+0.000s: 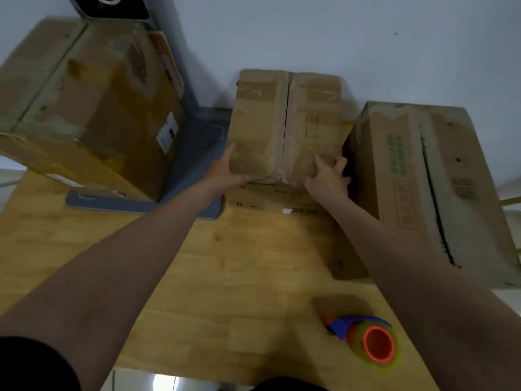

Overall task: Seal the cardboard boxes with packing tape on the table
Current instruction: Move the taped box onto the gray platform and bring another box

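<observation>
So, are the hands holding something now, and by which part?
Both hands hold the middle cardboard box by its near edge: the left hand at the left corner, the right hand at the right corner. The tape dispenser lies untouched.

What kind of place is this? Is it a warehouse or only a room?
Likely a small home or office packing corner: a wooden table against a plain wall, worn cardboard boxes and a tape dispenser.
</observation>
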